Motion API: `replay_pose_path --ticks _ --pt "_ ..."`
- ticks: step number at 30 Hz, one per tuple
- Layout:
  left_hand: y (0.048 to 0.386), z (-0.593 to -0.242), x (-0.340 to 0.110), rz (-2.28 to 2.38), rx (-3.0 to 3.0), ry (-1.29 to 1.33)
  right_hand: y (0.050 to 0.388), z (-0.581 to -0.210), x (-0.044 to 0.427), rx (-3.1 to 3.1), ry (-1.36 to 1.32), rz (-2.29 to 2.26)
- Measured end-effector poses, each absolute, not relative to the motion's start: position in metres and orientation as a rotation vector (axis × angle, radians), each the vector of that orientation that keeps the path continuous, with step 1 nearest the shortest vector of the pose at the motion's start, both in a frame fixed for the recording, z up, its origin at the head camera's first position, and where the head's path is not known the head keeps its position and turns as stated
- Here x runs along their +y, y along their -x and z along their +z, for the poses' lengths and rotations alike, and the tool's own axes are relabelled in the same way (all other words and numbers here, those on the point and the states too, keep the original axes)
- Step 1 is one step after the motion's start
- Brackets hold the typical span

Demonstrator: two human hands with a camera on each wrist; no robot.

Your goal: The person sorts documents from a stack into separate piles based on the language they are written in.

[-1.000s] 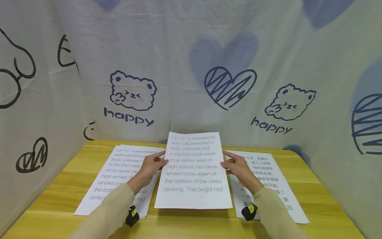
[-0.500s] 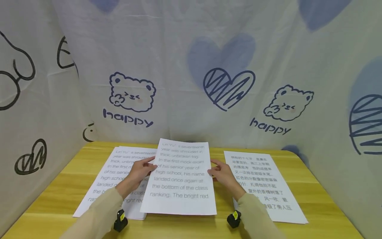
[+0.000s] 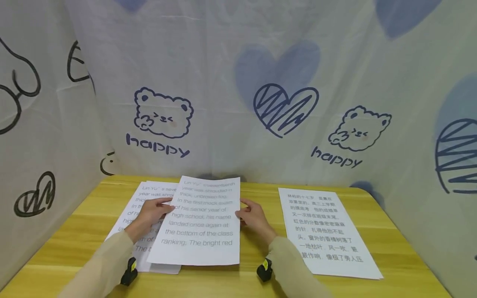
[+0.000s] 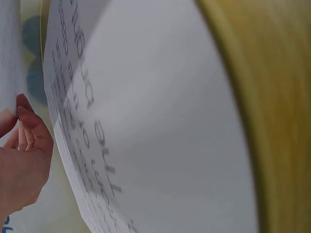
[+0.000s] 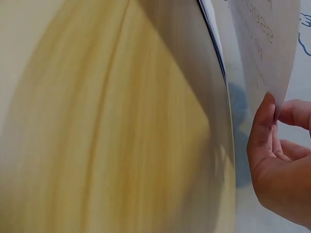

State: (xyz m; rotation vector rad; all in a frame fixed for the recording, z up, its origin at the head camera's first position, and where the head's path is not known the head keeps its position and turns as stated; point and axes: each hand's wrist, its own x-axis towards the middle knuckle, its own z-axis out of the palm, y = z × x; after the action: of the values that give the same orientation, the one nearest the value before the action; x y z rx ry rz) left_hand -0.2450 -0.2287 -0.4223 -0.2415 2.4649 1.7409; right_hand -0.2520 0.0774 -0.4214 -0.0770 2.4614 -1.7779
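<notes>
Between the two hands a sheet of paper (image 3: 201, 223) printed in English is held above the table, overlapping the stack of English-printed paper (image 3: 130, 227) on the left. My left hand (image 3: 150, 213) pinches its left edge, thumb on top; the left wrist view shows that hand (image 4: 26, 155) at the sheet's edge, over the printed stack (image 4: 165, 116). Pinching the opposite edge is my right hand (image 3: 255, 219); in the right wrist view its thumb and fingers (image 5: 265, 131) meet on the raised sheet (image 5: 265, 48). The left stack is partly hidden by the sheet and hand.
A stack of paper printed in Chinese (image 3: 324, 231) lies on the right of the wooden table (image 3: 261, 281). Behind the table hangs a white cloth (image 3: 223, 124) with hearts and bears. Each wrist carries a small black device (image 3: 129, 271).
Both hands have carried the sheet leftward from the middle, and it now covers more of the left stack. The right hand has moved off from over the Chinese-printed stack, leaving it fully visible.
</notes>
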Motion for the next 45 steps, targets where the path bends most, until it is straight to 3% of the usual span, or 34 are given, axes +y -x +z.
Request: replay_pose_path --ticks 24,45 --pt "0.24 -0.417 -0.297 1.721 2.453 0.459 0.26 -0.433 -0.008 2.329 -0.02 -1.954" --pt "0.241 -0.419 -0.321 1.835 2.467 0.678 0.256 -0.437 -0.047 2.121 -0.089 -2.158"
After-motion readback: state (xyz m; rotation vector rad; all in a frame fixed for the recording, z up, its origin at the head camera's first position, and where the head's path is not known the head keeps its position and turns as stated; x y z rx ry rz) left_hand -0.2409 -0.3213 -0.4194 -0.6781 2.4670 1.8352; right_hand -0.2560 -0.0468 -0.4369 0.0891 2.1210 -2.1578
